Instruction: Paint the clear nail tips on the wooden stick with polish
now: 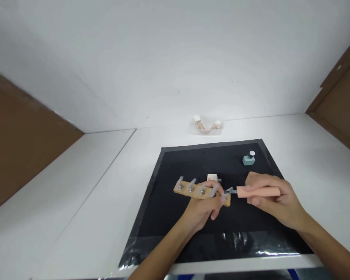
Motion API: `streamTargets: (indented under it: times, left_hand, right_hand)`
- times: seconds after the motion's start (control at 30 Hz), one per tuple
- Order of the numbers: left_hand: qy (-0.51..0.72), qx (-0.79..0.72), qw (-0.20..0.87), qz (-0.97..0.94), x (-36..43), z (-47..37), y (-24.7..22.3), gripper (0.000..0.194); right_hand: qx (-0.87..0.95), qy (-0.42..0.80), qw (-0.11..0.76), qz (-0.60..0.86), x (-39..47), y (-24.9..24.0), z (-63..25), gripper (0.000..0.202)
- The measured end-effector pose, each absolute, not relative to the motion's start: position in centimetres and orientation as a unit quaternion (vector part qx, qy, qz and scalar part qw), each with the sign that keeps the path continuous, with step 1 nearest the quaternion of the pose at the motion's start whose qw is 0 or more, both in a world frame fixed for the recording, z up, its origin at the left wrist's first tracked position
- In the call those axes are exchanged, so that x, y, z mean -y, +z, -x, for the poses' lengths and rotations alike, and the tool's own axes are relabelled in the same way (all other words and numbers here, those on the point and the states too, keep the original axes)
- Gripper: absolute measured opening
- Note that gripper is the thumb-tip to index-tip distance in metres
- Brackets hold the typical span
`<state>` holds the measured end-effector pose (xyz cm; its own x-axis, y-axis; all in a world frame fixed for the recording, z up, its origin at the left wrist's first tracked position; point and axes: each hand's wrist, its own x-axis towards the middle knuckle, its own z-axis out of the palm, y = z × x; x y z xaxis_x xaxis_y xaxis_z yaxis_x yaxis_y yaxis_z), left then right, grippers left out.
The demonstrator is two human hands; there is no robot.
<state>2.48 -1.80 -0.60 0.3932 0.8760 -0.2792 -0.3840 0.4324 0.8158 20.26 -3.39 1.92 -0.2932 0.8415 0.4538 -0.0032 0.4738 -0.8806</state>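
My left hand [205, 206] is closed around a wooden strip [196, 191] that carries several clear nail tips [191, 184] standing on small metal studs. A fingertip sits by the nail tip at the strip's right end. My right hand [272, 194] pinches the peach handle of a nail polish brush [258, 191], held level. Its bristles reach to that last nail tip and seem to touch it. Just behind my left fingers is a white block-like bottle [212, 177], partly hidden, with a threaded-looking neck pointing right.
A small teal bottle [247, 160] with a silvery top stands at the right rear of the black mat [181, 161]. Behind the mat, a clear tray [205, 132] holds two white-and-peach items. White wall and brown cardboard panels [23, 132] bound the white table [105, 186].
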Motion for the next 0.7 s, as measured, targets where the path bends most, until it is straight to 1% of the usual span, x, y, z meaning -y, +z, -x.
streamTargets:
  times: [0.17,0.27,0.37,0.53,0.6,0.7]
  left_hand:
    - [0.433,-0.380,0.749,-0.328,1.7,-2.3,-0.1,0.036]
    - [0.445,-0.379,0.741,-0.330,1.7,-2.2,-0.1,0.035]
    - [0.459,-0.374,0.735,-0.332,1.8,-2.0,-0.2,0.037]
    - [0.477,-0.376,0.718,-0.340,1.9,-1.9,-0.2,0.037]
    - [0.476,-0.378,0.714,-0.347,1.9,-1.8,-0.3,0.037]
    - [0.474,-0.378,0.706,-0.365,1.9,-1.8,-0.6,0.037]
  right_hand:
    - [0.685,0.429,0.492,0.323,3.4,2.0,-19.5,0.015]
    - [0.687,0.417,0.480,0.353,3.5,2.1,-19.1,0.015]
    - [0.700,0.376,0.484,0.366,3.6,2.0,-18.7,0.014]
    - [0.747,0.279,0.487,0.358,3.8,1.7,-18.4,0.030]
    - [0.758,0.251,0.480,0.362,3.8,1.6,-18.3,0.029]
    - [0.759,0.223,0.480,0.379,3.9,1.5,-18.1,0.023]
